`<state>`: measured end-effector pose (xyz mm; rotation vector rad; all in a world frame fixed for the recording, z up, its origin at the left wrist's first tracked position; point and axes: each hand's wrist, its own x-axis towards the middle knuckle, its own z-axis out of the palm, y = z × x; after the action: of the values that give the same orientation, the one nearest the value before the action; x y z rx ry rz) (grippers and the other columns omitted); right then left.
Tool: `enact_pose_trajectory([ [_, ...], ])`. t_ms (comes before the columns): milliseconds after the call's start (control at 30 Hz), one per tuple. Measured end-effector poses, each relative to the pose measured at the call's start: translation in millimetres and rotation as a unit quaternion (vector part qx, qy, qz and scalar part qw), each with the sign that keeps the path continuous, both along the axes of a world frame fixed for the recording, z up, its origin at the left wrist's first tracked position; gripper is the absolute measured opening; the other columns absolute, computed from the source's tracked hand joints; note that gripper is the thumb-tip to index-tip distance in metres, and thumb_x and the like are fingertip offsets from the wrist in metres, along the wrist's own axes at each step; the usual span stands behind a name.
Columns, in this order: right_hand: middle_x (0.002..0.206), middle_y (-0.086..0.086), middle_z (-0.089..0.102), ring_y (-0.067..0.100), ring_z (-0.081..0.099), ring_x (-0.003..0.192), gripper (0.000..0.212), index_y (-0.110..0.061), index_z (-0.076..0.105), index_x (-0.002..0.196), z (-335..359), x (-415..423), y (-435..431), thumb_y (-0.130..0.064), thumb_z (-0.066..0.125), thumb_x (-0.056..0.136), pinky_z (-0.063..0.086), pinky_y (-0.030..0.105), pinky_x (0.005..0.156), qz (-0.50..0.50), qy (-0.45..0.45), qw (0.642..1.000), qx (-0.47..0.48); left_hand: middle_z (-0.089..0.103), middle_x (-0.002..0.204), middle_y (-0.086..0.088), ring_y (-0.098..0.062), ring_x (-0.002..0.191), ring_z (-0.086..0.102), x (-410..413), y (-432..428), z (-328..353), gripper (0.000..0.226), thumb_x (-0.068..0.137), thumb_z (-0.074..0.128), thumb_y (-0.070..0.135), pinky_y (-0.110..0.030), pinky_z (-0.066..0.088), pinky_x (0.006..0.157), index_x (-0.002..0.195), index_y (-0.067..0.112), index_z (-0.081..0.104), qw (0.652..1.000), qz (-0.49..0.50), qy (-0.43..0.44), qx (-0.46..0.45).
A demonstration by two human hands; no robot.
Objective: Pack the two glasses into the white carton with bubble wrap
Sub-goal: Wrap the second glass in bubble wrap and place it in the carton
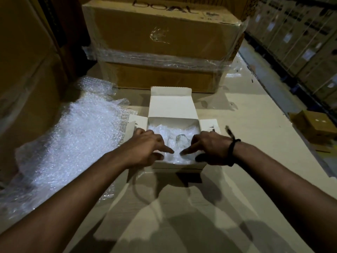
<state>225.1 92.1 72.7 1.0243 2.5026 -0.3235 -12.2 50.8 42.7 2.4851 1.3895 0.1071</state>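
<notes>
Left grip (145, 145), right grip (211, 146) in white carton (173, 108), glass (179, 140) between

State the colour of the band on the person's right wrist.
The wristband is black; the head view shows it.

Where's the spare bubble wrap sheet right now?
In the head view, the spare bubble wrap sheet lies spread out left of the open white carton, beside the left hand and against the brown boxes on the left.

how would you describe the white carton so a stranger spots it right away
Find the big shrink-wrapped brown cartons at the back. Right in front of them sits the white carton, lid flaps open. It is the only white box, with bubble wrap inside.
</notes>
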Motion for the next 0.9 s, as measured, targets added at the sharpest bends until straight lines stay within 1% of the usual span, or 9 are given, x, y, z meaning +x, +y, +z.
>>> enact_pose_trajectory([
  [133, 0.121, 0.001, 0.055, 0.023, 0.049, 0.108, 0.045, -0.043, 0.049, 0.133, -12.4, -7.5, 0.5, -0.033, 0.06, 0.091, 0.04, 0.035, 0.086, 0.052, 0.025, 0.995, 0.077, 0.064, 0.095, 0.016, -0.011, 0.1, 0.05, 21.9, 8.0, -7.1, 0.022, 0.088, 0.066, 0.042, -0.035, 0.028, 0.096, 0.109, 0.037, 0.067, 1.0, 0.017, 0.014, 0.004],
  [233, 0.109, 0.005, 0.06, 0.028, 0.055, 0.099, 0.039, -0.029, 0.059, 0.121, -19.4, -7.9, -3.0, -0.029, 0.069, 0.083, 0.034, 0.035, 0.075, 0.075, 0.07, 0.985, 0.135, 0.064, 0.089, 0.013, -0.013, 0.095, 0.051, 34.9, 10.2, -10.2, 0.016, 0.084, 0.069, 0.042, -0.035, 0.03, 0.096, 0.097, 0.034, 0.063, 0.998, 0.041, 0.039, 0.042],
  [300, 0.111, 0.0, 0.06, 0.024, 0.054, 0.102, 0.038, -0.029, 0.059, 0.118, -12.8, -1.7, -2.1, -0.039, 0.069, 0.083, 0.033, 0.035, 0.078, 0.035, 0.106, 0.982, 0.149, 0.06, 0.087, 0.014, -0.012, 0.09, 0.047, 32.3, 9.5, -11.5, 0.021, 0.081, 0.072, 0.044, -0.033, 0.03, 0.092, 0.092, 0.036, 0.056, 0.997, 0.059, 0.03, 0.048],
  [367, 0.114, -0.008, 0.059, 0.018, 0.051, 0.107, 0.038, -0.034, 0.058, 0.115, -1.9, 8.2, 2.1, -0.053, 0.063, 0.082, 0.032, 0.035, 0.088, -0.035, 0.118, 0.983, 0.134, 0.055, 0.086, 0.016, -0.01, 0.09, 0.047, 22.4, 8.8, -13.2, 0.026, 0.079, 0.072, 0.048, -0.032, 0.028, 0.088, 0.098, 0.036, 0.057, 0.996, 0.081, -0.025, 0.04],
  [467, 0.114, -0.012, 0.058, 0.017, 0.049, 0.107, 0.045, -0.037, 0.058, 0.111, -0.5, 13.1, 2.5, -0.066, 0.059, 0.077, 0.031, 0.036, 0.09, -0.024, 0.048, 0.986, 0.157, 0.056, 0.087, 0.016, -0.011, 0.094, 0.05, 13.9, 9.1, -13.4, 0.037, 0.08, 0.065, 0.062, -0.033, 0.025, 0.085, 0.106, 0.036, 0.062, 0.99, 0.112, -0.072, 0.056],
  [567, 0.111, -0.01, 0.061, 0.019, 0.05, 0.105, 0.039, -0.035, 0.06, 0.108, -16.9, 5.1, -0.4, -0.059, 0.061, 0.078, 0.026, 0.034, 0.084, 0.018, 0.031, 0.985, 0.17, 0.061, 0.085, 0.015, -0.012, 0.093, 0.05, 26.5, 10.2, -14.3, 0.053, 0.069, 0.057, 0.081, -0.036, 0.028, 0.087, 0.094, 0.035, 0.062, 0.992, 0.123, 0.017, 0.035],
  [667, 0.107, -0.009, 0.062, 0.02, 0.051, 0.103, 0.035, -0.033, 0.062, 0.105, -19.4, 0.3, 1.5, -0.055, 0.064, 0.077, 0.023, 0.034, 0.08, 0.019, 0.035, 0.982, 0.186, 0.066, 0.085, 0.012, -0.016, 0.095, 0.053, 40.3, 13.1, -14.1, 0.049, 0.069, 0.058, 0.08, -0.037, 0.03, 0.089, 0.084, 0.033, 0.058, 0.989, 0.133, 0.06, 0.03],
  [833, 0.125, -0.019, 0.056, 0.013, 0.045, 0.118, 0.036, -0.04, 0.062, 0.111, -5.7, 20.8, 1.5, -0.057, 0.061, 0.08, 0.022, 0.038, 0.099, 0.002, 0.034, 0.988, 0.153, 0.062, 0.103, 0.015, -0.012, 0.106, 0.048, 16.0, 4.0, -3.9, 0.039, 0.079, 0.061, 0.066, -0.035, 0.022, 0.091, 0.104, 0.036, 0.066, 0.99, 0.128, 0.006, 0.054],
  [900, 0.13, -0.02, 0.053, 0.013, 0.04, 0.125, 0.033, -0.042, 0.062, 0.113, -5.6, 25.2, 0.4, -0.055, 0.058, 0.083, 0.017, 0.041, 0.106, 0.009, 0.0, 0.99, 0.139, 0.058, 0.115, 0.018, -0.012, 0.112, 0.041, -2.8, 2.6, 0.1, 0.034, 0.082, 0.061, 0.062, -0.037, 0.019, 0.094, 0.106, 0.039, 0.067, 0.991, 0.106, 0.063, 0.056],
])
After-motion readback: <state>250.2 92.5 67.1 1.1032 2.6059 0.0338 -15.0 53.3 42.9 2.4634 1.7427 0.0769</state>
